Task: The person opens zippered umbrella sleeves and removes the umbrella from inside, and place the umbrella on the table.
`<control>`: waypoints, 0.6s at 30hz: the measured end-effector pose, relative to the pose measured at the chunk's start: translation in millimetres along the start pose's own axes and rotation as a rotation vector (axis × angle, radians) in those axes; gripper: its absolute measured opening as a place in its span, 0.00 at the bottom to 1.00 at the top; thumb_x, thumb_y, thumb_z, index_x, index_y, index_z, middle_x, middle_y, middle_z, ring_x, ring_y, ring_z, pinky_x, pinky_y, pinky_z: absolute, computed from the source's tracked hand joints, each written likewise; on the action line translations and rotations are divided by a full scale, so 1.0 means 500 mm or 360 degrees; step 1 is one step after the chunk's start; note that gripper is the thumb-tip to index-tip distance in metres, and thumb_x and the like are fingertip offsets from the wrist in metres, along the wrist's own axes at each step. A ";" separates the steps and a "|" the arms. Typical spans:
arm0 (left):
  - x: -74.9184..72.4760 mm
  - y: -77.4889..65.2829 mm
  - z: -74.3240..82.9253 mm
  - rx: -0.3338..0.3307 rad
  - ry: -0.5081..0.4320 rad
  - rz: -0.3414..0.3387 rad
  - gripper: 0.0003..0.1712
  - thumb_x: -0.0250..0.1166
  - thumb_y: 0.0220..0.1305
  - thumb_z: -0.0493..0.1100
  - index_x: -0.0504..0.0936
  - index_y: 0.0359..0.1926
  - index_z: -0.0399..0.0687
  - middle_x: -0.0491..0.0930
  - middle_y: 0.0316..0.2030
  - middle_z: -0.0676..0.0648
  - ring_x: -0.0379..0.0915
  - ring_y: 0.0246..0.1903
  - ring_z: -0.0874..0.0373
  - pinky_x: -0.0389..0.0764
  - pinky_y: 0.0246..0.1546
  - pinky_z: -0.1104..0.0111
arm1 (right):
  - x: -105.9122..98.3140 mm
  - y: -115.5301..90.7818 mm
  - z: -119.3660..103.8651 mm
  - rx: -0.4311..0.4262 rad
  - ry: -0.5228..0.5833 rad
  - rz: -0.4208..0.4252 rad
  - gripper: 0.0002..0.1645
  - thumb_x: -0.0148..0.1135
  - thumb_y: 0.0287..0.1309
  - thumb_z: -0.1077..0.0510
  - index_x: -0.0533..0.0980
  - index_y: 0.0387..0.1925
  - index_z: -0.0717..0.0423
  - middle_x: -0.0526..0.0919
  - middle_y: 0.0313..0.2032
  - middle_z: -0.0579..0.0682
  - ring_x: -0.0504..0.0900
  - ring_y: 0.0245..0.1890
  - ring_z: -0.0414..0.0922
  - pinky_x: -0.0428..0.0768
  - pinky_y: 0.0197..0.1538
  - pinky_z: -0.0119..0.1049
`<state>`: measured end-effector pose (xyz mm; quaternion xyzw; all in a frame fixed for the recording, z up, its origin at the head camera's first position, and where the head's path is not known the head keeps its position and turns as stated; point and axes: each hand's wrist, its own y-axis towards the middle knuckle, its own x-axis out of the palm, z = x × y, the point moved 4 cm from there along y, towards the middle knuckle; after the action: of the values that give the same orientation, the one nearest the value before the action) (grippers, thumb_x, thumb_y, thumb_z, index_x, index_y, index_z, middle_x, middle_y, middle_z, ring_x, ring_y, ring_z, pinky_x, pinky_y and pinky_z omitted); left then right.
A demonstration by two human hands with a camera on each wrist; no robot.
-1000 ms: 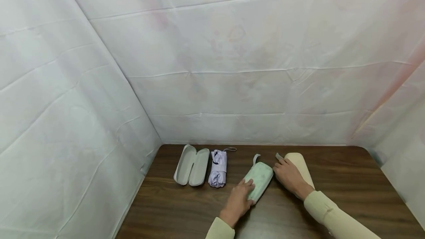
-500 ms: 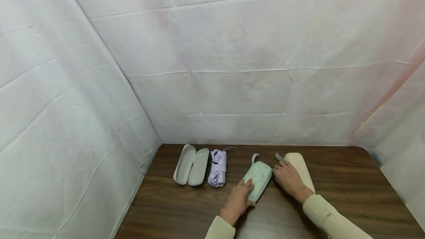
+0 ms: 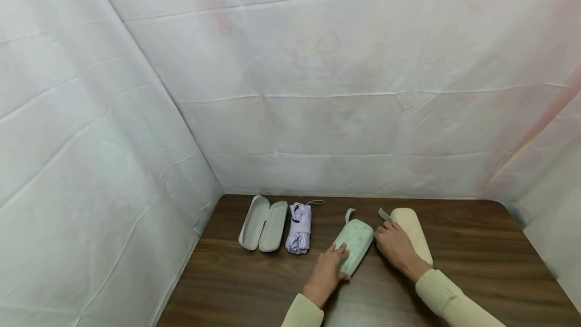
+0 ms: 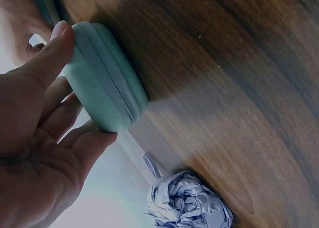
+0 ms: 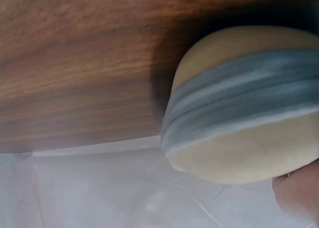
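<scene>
Beneath the green case (image 3: 357, 241) spreads the wooden table (image 3: 227, 291). 1 open grey case (image 3: 272, 227) lies farthest left of the green case, 1 cream case (image 3: 416, 238) right of it, 1 lilac umbrella (image 3: 298, 228) nearer left. The green case's long axis slants far-right; the left hand (image 3: 324, 272) grips its near end. The right hand (image 3: 395, 246) has bent fingers by its right side; whether they pinch anything, I cannot tell.

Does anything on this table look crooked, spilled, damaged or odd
No spill or damage is visible. The grey glasses case lies open near the far-left corner of the table, nothing visible inside. The mint-green zip case looks askew, slanting in the left hand's grip, while the folded lilac umbrella lies nearly straight.
</scene>
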<state>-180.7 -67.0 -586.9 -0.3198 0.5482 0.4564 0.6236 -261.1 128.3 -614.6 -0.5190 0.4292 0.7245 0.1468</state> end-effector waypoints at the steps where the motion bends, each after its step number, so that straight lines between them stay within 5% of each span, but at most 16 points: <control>1: 0.000 0.001 0.001 -0.0002 0.0010 0.0000 0.39 0.83 0.47 0.50 0.86 0.63 0.47 0.82 0.65 0.48 0.79 0.65 0.45 0.83 0.58 0.58 | -0.002 -0.001 -0.002 0.0004 0.0007 -0.0003 0.11 0.79 0.51 0.63 0.81 0.23 0.53 0.82 0.25 0.48 0.75 0.31 0.51 0.73 0.39 0.45; 11: 0.004 0.005 0.011 -0.0051 0.0082 -0.0033 0.38 0.82 0.49 0.52 0.86 0.63 0.49 0.82 0.66 0.49 0.79 0.65 0.47 0.83 0.57 0.60 | -0.006 -0.007 -0.014 0.0019 0.0018 0.0028 0.10 0.80 0.48 0.63 0.82 0.23 0.53 0.82 0.25 0.47 0.74 0.30 0.49 0.72 0.38 0.44; 18: 0.009 0.004 0.022 -0.0091 0.0168 0.0045 0.38 0.83 0.46 0.54 0.88 0.61 0.51 0.84 0.63 0.51 0.81 0.63 0.48 0.84 0.56 0.63 | 0.001 -0.009 -0.026 -0.0030 0.0071 0.0093 0.10 0.78 0.45 0.64 0.80 0.22 0.55 0.80 0.24 0.48 0.73 0.29 0.50 0.72 0.37 0.45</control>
<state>-178.3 -55.5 -588.7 -0.3535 0.5715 0.4632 0.5779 -250.5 120.8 -618.4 -0.5237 0.4404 0.7207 0.1110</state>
